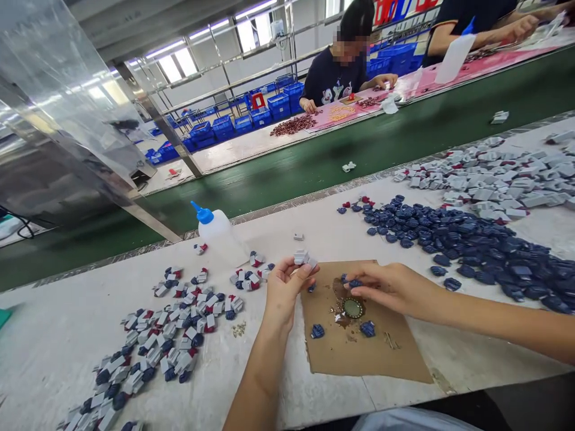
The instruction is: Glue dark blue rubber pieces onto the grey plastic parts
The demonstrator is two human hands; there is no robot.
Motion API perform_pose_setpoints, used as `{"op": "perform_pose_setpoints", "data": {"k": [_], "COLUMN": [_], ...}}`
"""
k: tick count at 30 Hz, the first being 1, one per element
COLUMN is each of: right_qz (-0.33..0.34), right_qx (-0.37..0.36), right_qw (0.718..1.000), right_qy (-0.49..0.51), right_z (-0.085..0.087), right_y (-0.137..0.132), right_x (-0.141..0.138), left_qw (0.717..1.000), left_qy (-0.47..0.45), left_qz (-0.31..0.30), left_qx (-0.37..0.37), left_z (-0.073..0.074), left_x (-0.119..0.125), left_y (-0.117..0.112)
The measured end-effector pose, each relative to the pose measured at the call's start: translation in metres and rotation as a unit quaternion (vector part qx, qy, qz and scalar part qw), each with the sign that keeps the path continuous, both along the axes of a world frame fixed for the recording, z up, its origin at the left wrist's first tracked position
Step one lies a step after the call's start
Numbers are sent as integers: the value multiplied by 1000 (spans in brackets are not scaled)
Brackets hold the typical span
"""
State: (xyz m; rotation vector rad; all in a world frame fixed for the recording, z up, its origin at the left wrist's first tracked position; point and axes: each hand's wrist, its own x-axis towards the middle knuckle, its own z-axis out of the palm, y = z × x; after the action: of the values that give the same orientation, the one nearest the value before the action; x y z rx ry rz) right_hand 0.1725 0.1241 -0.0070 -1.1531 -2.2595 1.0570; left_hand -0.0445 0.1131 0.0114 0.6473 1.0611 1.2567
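My left hand (290,281) pinches a small grey plastic part (302,257) above the left edge of a cardboard sheet (332,360). Over the sheet's upper right, my right hand (381,284) has its fingers closed on a small dark blue plastic part (354,283). Below that hand, a round bottle cap (353,308) with a ridged rim rests on the stained cardboard. One loose dark blue part (317,331) lies left of the cap, and another blue part (367,328) lies to its lower right.
Joined grey, red and blue pieces (179,329) spread across the left. A white squeeze bottle (220,236) stands behind them. Piles of blue parts (449,233) and grey parts (507,179) cover the right. Beyond runs a green conveyor belt (291,179); a co-worker (339,78) sits across it.
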Motion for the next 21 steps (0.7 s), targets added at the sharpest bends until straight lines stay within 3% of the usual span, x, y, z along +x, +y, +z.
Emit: {"op": "perform_pose_setpoints", "data": {"k": [7, 11, 15, 18, 21], "right_qz": [18, 33, 71, 111, 159], "right_qx": [93, 72, 105, 201, 318], "right_qw": [995, 997, 990, 968, 918], "right_qy": [-5, -15, -57, -105, -174], "right_z": [-19, -16, -11, -10, -14], "right_y": [-15, -15, -15, -16, -17], "right_x": [-2, -4, -2, 0, -2], "left_qw": [1000, 1000, 1000, 1000, 1000], "left_qy": [1, 2, 3, 3, 5], "left_qz": [4, -3, 0, 0, -4], "left_qx": [11, 13, 13, 13, 18], "left_z": [0, 0, -1, -2, -2], "left_x": [-1, -1, 0, 1, 1], "left_y": [0, 0, 0, 0, 0]}}
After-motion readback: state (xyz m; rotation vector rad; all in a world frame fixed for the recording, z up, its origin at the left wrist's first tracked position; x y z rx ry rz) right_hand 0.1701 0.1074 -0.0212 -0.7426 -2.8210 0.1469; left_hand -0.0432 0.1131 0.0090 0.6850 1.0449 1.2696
